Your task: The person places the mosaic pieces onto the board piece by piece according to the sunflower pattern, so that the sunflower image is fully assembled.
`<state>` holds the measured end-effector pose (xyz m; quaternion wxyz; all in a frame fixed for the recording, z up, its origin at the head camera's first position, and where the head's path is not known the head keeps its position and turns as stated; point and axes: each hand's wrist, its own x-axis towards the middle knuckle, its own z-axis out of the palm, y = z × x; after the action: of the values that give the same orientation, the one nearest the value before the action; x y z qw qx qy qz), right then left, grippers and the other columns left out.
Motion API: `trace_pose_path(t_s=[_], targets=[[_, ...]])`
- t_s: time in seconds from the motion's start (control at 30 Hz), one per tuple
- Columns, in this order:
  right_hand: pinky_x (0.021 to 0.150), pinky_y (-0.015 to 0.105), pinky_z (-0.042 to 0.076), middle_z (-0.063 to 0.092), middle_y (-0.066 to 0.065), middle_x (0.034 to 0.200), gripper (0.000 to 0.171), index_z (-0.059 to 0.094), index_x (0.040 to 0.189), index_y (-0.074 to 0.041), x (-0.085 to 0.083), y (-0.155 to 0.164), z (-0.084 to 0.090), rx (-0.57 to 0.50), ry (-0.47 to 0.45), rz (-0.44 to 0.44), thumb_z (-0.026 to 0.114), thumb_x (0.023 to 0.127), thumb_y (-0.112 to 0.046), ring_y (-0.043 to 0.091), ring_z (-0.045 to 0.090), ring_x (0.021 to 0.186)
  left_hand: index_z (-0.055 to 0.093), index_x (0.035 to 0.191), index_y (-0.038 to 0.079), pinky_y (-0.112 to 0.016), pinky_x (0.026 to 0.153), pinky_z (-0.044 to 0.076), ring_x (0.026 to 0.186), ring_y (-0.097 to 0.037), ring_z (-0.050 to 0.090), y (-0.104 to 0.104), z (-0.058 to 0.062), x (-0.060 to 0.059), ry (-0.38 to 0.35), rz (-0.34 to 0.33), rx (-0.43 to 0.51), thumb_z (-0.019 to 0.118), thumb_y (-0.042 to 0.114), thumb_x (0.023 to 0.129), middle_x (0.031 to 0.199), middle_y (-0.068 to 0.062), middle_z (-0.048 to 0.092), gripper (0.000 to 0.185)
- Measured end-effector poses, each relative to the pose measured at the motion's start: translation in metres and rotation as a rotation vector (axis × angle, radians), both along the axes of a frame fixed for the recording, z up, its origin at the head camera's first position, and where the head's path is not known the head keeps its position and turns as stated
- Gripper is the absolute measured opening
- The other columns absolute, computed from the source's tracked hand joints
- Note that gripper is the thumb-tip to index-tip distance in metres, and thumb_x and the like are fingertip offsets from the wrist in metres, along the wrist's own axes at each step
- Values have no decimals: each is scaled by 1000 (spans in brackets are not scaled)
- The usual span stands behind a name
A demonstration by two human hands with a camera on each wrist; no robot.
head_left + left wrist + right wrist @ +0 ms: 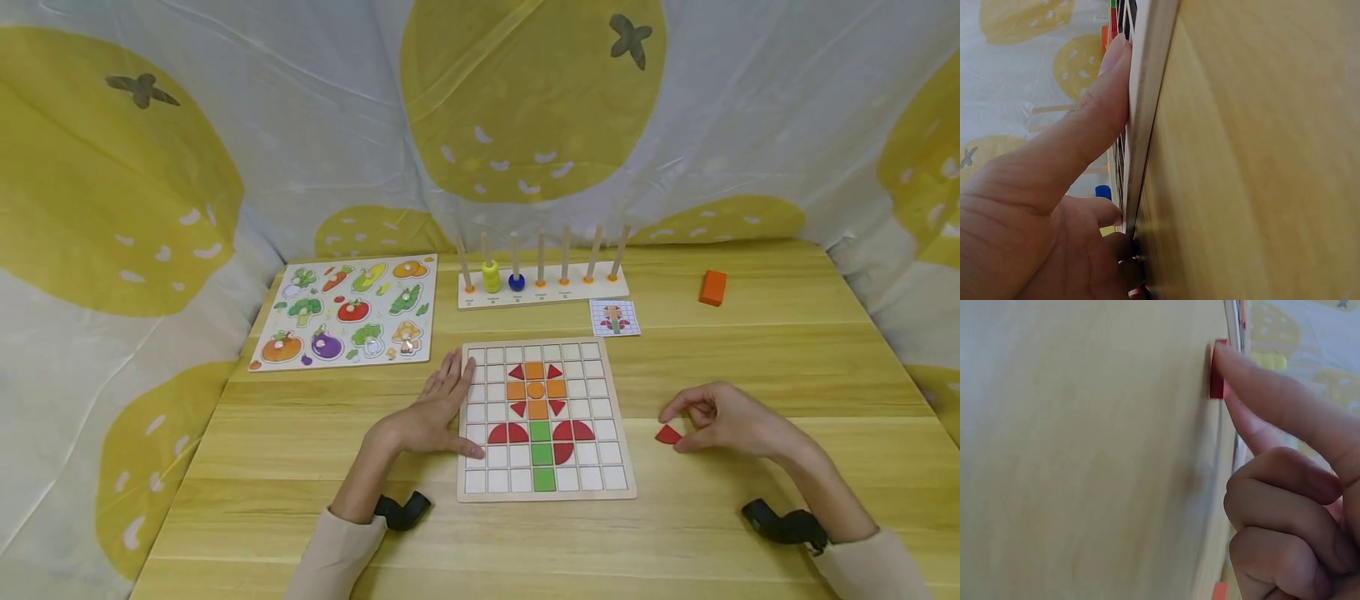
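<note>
My left hand (431, 412) rests along the left edge of a wooden grid board (591, 454), its thumb (1100, 87) over the rim and fingers stretched beside it. Set in the board is a flower: orange tiles (534, 370) with red triangles (554, 371) around them, a stem of green squares (542, 454), and red quarter-circle leaves (582, 430). To the right of the board, my right hand (723, 421) pinches a red quarter-circle tile (667, 435) between thumb and index finger, close over the table. The right wrist view shows that tile (1217, 378) edge-on, with the other fingers curled.
Behind the board lies a small pattern card (615, 319) showing a similar flower. A peg rack (592, 292) with yellow and blue beads stands at the back. At the left is a vegetable puzzle (423, 287); an orange block (713, 287) sits back right. Patterned cloth hangs behind the table.
</note>
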<state>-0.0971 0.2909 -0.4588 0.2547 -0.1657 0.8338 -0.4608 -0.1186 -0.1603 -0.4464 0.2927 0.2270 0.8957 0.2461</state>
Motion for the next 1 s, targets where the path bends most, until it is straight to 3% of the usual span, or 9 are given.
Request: trace_pose_path(t_s=[0.27, 0.5, 0.73, 1.0], targets=[[50, 22, 30, 34, -8, 64, 28, 76, 108, -2, 0, 2, 1, 19, 14, -11, 85, 84, -13, 0, 31, 57, -11, 165, 7, -53, 132, -5, 159, -31, -27, -1, -1, -1, -6, 4, -3, 85, 45, 84, 170, -12, -30, 131], [53, 25, 29, 30, -6, 66, 26, 79, 104, -11, -1, -11, 11, 90, 98, -152, 88, 83, -24, 2, 29, 60, -11, 165, 6, -54, 132, -5, 159, -32, -27, -2, -1, -1, -6, 5, 0, 85, 45, 84, 170, -13, -29, 131], [51, 25, 26, 26, -6, 62, 29, 80, 99, -11, 2, -73, 21, 44, 80, -218, 92, 77, -25, 6, 28, 58, -11, 165, 5, -55, 132, -6, 159, -33, -27, -1, 0, -1, -2, 0, 8, 85, 45, 84, 170, -14, -30, 131], [55, 23, 25, 28, -7, 57, 23, 80, 88, -18, 15, -149, 19, 52, 117, -122, 95, 73, -24, 7, 27, 55, -11, 165, 5, -54, 132, -6, 159, -33, -27, -1, 0, -1, 7, -6, 0, 85, 46, 84, 170, -14, -29, 131]])
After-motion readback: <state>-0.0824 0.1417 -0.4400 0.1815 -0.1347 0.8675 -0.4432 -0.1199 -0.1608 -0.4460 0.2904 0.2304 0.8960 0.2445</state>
